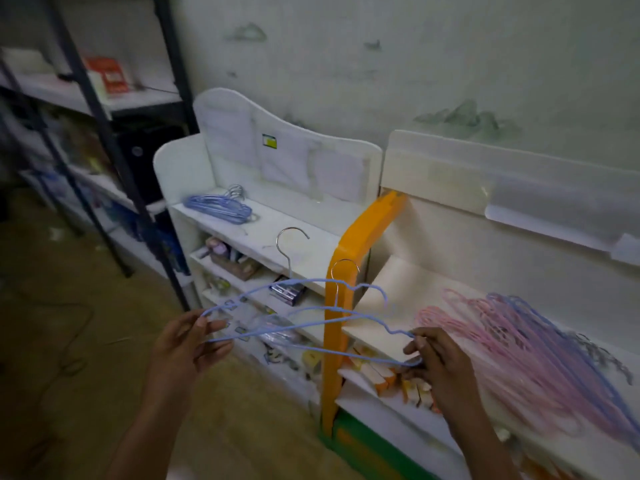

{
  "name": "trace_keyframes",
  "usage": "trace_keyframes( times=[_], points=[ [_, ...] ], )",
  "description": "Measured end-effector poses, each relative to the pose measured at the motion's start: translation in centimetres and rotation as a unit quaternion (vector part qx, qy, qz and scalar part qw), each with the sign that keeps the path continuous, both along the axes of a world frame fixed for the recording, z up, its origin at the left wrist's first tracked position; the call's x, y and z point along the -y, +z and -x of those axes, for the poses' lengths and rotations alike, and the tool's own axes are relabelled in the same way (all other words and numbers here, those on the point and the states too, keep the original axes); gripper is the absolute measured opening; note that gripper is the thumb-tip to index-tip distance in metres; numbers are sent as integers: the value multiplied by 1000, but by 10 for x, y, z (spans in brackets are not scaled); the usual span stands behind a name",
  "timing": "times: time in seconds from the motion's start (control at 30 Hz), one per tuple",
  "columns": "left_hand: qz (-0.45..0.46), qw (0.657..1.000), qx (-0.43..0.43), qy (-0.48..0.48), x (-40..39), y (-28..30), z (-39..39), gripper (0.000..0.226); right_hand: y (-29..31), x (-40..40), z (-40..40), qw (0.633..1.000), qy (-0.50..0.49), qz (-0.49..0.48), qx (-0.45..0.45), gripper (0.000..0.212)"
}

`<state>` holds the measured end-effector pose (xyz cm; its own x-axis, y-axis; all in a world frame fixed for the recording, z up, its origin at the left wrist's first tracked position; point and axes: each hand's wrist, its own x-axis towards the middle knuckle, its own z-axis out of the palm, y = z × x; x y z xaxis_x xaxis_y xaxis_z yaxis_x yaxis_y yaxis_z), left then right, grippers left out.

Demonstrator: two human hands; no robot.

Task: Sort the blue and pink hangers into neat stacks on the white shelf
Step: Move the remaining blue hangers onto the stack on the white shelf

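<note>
Two blue hangers [311, 308] with metal hooks hang in the air in front of the white shelf [311, 244]. My left hand [192, 344] pinches their left ends, and my right hand [434, 358] grips the right end of the nearer one. A neat stack of blue hangers [221, 207] lies on the shelf's top board at the left. On the neighbouring shelf to the right sits a mixed pile of pink and blue hangers [512, 341], close to my right hand.
An orange side panel [341, 289] stands between the two shelf units. The lower white shelves hold small packaged goods. A dark metal rack [104, 133] with boxes stands at the left. Brown floor lies below my arms.
</note>
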<state>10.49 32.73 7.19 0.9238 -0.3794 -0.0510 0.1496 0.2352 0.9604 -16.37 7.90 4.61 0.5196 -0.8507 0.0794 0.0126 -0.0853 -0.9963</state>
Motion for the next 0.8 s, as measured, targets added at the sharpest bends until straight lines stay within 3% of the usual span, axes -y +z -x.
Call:
trace_keyframes(
  times=[0.17, 0.27, 0.37, 0.47, 0.57, 0.7, 0.8],
  points=[
    [16, 998, 3, 68, -49, -3, -36, 10, 9, -19, -62, 998, 62, -2, 6, 13],
    [18, 995, -9, 95, -68, -8, -69, 11, 16, -31, -104, 996, 86, -14, 5, 47],
    [13, 995, -8, 101, -85, -8, -111, 10, 17, -41, -153, 994, 102, -36, 21, 25],
    [11, 994, 0, 106, -100, -5, -157, 11, 19, -56, -205, 992, 106, -52, 34, 27],
    [12, 994, 7, 110, -110, -3, -194, 12, 16, -67, -247, 992, 113, -46, 35, 10],
    [14, 994, 5, 113, -120, -4, -226, 11, 13, -79, -289, 991, 121, -53, 35, 10],
    [9, 992, -7, 122, -129, -8, -249, 11, 11, -84, -315, 989, 128, -72, 25, 53]
  ],
)
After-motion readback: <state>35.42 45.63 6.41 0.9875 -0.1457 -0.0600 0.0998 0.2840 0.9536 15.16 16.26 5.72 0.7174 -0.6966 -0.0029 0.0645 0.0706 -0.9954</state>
